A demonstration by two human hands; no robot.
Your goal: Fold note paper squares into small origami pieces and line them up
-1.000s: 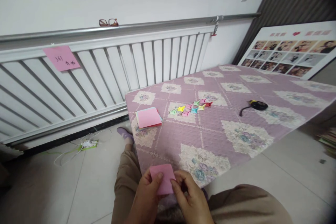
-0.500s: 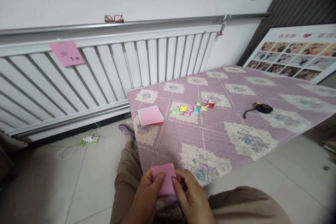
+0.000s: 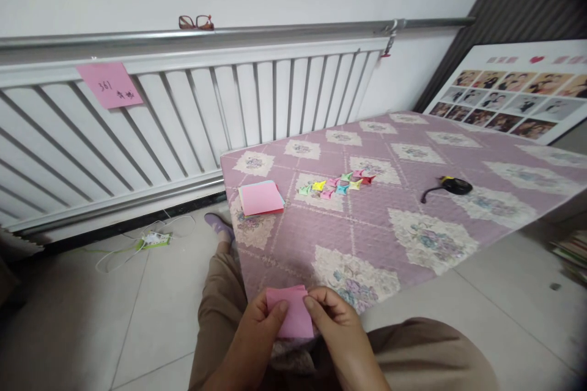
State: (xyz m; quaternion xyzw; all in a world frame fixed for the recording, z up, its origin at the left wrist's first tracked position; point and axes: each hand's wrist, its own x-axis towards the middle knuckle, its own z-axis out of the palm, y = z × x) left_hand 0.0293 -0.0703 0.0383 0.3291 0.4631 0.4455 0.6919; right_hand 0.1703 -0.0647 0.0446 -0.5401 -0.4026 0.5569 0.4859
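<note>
A folded sheet of pink paper (image 3: 293, 316) is held between my two hands, low in front of me by the table's near edge. My left hand (image 3: 259, 333) pinches its left side, thumb on top. At the upper right corner my right hand (image 3: 337, 324) grips it between thumb and forefinger, where a second layer's edge shows. Beyond them on the table lies a stack of coloured paper squares (image 3: 262, 198), pink on top. To its right sit several small folded paper pieces (image 3: 342, 189) in green, yellow, pink, blue and red, set in two rows.
The table (image 3: 298, 241) has a purple flowered cloth. A black tape measure-like object (image 3: 456, 186) with a strap lies on the right. Behind stand a white radiator (image 3: 257, 98), a rail with glasses (image 3: 196, 22), and a photo board (image 3: 509, 98). A power strip (image 3: 155, 239) lies on the floor.
My right thumb and fingers have moved up from the paper's right side to its upper right corner. The view has shifted slightly.
</note>
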